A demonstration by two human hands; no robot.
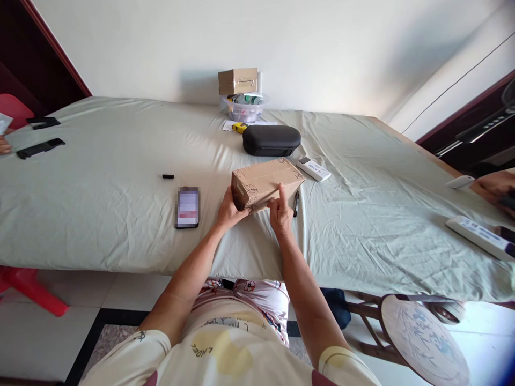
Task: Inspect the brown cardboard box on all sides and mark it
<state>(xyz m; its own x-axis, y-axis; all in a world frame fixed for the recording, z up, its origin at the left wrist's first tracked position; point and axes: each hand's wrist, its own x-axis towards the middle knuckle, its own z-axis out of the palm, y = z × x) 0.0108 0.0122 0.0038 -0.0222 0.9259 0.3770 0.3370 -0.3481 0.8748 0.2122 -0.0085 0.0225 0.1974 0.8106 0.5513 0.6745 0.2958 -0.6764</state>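
A brown cardboard box (267, 182) with black marker scribbles on its corners is tilted in front of me. My left hand (231, 209) grips its lower left end, with the fingers partly hidden by the box. At the near long side is my right hand (280, 212), its index finger stretched out against the box and the other fingers curled. A black marker pen (296, 204) lies just right of that hand. Left of the box, a phone (187, 208) with a lit, blurred screen lies on the cloth, and a small black pen cap (168, 176) is beyond it.
A black hard case (271, 140) and a white remote-like device (314, 169) lie behind the box. Against the wall, a clear tub (245, 110) bears another carton (238, 81). Other people's hands show at both sides. A round stool (424, 343) stands at lower right.
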